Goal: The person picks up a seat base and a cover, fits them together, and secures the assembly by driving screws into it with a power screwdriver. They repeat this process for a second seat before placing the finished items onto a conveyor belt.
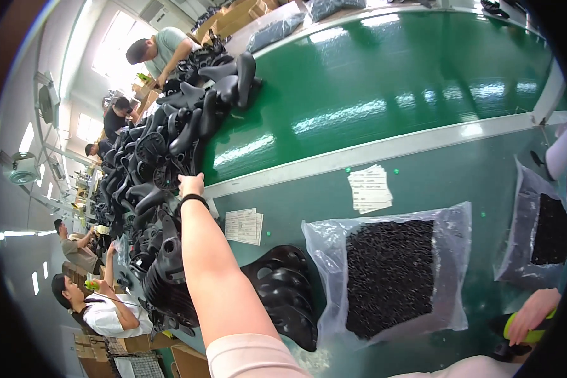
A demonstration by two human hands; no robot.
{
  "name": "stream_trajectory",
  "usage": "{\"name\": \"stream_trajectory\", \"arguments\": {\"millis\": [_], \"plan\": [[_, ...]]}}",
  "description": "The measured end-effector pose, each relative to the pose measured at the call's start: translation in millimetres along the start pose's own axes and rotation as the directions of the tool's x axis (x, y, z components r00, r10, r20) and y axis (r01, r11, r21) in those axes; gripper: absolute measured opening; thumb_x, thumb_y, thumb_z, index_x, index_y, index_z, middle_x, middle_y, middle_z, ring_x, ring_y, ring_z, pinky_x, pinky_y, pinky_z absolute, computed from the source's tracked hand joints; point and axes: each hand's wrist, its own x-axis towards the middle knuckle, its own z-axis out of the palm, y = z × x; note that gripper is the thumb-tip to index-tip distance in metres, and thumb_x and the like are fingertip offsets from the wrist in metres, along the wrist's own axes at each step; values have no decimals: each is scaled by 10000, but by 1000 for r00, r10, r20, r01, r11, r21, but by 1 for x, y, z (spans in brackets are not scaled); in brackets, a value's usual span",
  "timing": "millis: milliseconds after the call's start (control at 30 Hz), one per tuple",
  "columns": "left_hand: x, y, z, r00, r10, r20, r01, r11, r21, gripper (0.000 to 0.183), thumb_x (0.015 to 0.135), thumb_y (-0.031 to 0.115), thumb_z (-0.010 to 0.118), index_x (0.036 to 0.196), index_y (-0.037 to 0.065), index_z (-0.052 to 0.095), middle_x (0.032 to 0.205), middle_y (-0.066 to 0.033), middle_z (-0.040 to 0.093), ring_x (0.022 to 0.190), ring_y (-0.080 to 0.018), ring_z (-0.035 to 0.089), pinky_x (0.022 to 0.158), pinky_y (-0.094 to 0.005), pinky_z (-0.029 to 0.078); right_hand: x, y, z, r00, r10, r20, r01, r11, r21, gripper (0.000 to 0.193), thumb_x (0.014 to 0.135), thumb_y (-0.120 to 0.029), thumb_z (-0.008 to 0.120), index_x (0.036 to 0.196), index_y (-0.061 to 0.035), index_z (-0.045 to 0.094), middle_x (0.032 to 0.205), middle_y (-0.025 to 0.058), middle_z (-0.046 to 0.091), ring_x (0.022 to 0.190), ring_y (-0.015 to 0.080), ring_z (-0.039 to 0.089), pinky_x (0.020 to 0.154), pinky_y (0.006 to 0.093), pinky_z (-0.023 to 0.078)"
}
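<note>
My left arm stretches across the bench to the edge of a long heap of black bicycle saddles (150, 148). At that edge my left hand (192, 184), with a black band on its wrist, has its fingers curled on a black saddle (186, 165); the hand hides part of the grip. Low at the right, my right hand (530, 318) is wrapped round a yellow-green and black power screwdriver (535, 335), only partly visible. Beside my left forearm lies a stack of glossy black saddle shells (283, 293). A clear plastic bag (327, 277) full of small black screws (390, 277) lies between my arms.
A green conveyor belt (384, 69) with a pale metal rail (372, 153) runs beyond the bench. Paper labels (370, 189) and printed slips (243, 227) lie there. Another bag (516, 233) of black parts sits right. Several co-workers (107, 309) stand along the left; a sleeve (562, 148) shows right.
</note>
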Motion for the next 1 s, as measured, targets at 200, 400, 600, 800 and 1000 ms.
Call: {"name": "stream_trajectory", "arguments": {"millis": [200, 400, 600, 800, 1000], "plan": [[37, 53, 62, 997, -39, 72, 29, 990, 135, 1064, 856, 412, 679, 1515, 9, -52, 1413, -265, 470, 1314, -386, 463, 1113, -432, 338, 379, -122, -264, 977, -15, -212, 40, 992, 116, 431, 985, -218, 551, 1338, 9, 453, 1278, 227, 555, 1186, 381, 553, 1028, 514, 421], [62, -6, 7, 863, 494, 107, -504, 854, 128, 495, 946, 381, 438, 873, -77, 612, 776, -250, 611, 708, -341, 630, 654, -441, 495, 326, -125, -187, 952, -110, -286, 146, 983, 108, 457, 1001, -166, 504, 1402, 15, 379, 1351, 254, 491, 1252, 414, 495, 1065, 556, 366], [-143, -39, -121, 681, 721, 127, -554, 621, -554, 529, 925, 322, 511, 1281, -70, 510, 756, -82, 574, 574, -183, 488, 543, -306, 414, 16, -12, -9, 936, -225, -270, 252, 965, 72, 634, 959, -196, 591, 1466, 3, 268, 1326, 328, 491, 1175, 514, 537, 987, 665, 387], [-382, -99, -205, 397, 916, 55, -733, 352, -582, 641, 789, 100, 586, 1371, -107, 412, 1251, -212, 559, 1174, -290, 536, 1019, -369, 399, 46, -10, 53, 280, -484, -829, 252, 870, -423, 546, 842, -338, 747, 1136, -24, 411, 793, 177, 606, 681, 319, 633, 614, 407, 531], [-515, -148, -165, -93, 962, 255, -852, 55, -520, 831, 651, 205, 768, 1384, -21, 449, 1118, -130, 575, 979, -286, 570, 917, -371, 469, 69, -23, 68, -95, -459, -883, 91, 880, -467, 615, 842, -509, 686, 1074, -44, 358, 687, 56, 493, 543, 161, 515, 539, 271, 450]]}}
